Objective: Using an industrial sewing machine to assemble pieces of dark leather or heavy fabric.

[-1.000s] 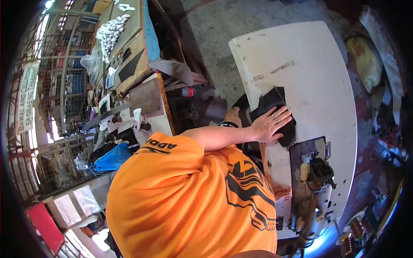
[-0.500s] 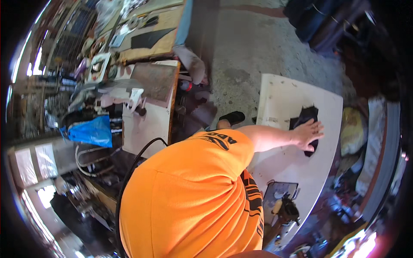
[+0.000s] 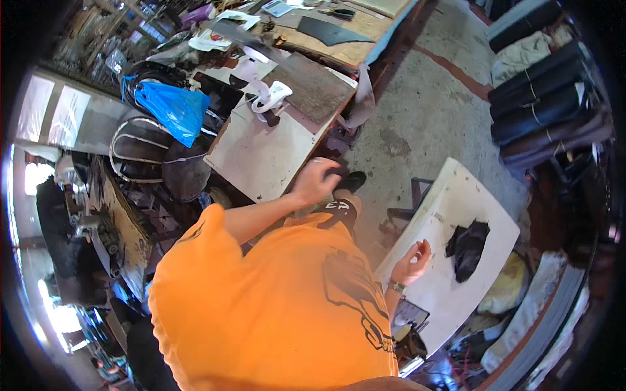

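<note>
One black fabric piece (image 3: 468, 246) on white table (image 3: 456, 195); right hand (image 3: 412, 260) at its nine o'clock, fingers loosely curled, empty. Left hand (image 3: 317, 180) closed on table edge (image 3: 287, 189).

Bright daylight, sharp centre, strong fisheye bending, black vignette at the rim

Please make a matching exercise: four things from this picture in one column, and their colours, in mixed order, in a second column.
Things:
1. plastic bag
2. shirt
3. crumpled piece on the white table
4. rolls by the wall

Colours:
a. black
b. orange
c. blue
d. dark with a light one among them

Pairs: 1-c, 2-b, 3-a, 4-d
</note>
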Action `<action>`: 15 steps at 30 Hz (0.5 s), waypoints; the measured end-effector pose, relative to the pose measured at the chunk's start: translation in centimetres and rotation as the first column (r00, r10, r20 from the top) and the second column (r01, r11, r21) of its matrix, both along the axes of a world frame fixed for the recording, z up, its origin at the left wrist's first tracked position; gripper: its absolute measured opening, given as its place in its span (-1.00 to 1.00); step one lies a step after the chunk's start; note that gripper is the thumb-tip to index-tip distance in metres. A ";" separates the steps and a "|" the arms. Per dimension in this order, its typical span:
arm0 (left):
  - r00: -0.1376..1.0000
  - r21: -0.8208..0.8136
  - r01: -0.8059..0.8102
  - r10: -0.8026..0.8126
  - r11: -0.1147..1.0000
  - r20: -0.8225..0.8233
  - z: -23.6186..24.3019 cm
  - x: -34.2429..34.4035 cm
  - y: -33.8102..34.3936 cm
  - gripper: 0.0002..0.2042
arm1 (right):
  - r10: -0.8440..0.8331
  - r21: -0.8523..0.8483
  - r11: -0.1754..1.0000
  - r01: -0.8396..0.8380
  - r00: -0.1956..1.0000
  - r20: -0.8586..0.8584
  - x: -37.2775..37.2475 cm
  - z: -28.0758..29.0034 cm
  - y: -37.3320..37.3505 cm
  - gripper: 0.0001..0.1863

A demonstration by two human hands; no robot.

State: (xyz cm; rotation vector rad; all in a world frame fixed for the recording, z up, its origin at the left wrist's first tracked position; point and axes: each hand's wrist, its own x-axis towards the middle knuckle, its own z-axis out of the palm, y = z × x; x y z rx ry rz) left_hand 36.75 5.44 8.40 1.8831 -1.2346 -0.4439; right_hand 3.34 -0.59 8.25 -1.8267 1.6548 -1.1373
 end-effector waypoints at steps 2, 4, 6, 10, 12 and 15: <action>0.915 0.063 -0.392 0.396 0.918 -0.076 -2.0 4.4 3.4 -0.60 | 0.130 0.047 0.990 -0.130 0.992 0.005 3.5 -0.2 -2.8 -0.68; 0.792 0.110 -0.605 0.610 0.788 -0.015 -2.6 8.9 4.4 -0.45 | 0.302 0.145 0.942 -0.304 0.953 0.033 8.1 -1.0 -5.9 -0.66; 0.675 -0.042 -0.732 0.733 0.680 0.086 -4.5 12.3 3.8 -0.41 | 0.495 0.176 0.849 -0.498 0.867 0.061 14.6 -2.1 -9.0 -0.64; 0.479 -0.063 -0.875 0.878 0.479 0.023 -5.9 15.4 1.4 -0.30 | 0.769 0.229 0.627 -0.745 0.638 -0.028 28.0 -2.3 -15.4 -0.52; 0.525 0.033 -0.851 0.848 0.524 0.073 -6.4 16.4 0.5 -0.20 | 0.812 0.002 0.518 -0.855 0.491 -0.314 34.2 -3.1 -18.2 -0.37; 0.446 -0.090 -0.883 0.883 0.461 0.147 -6.5 16.4 -0.5 -0.23 | 0.815 0.114 0.485 -0.867 0.401 -0.418 40.2 -3.3 -21.0 -0.27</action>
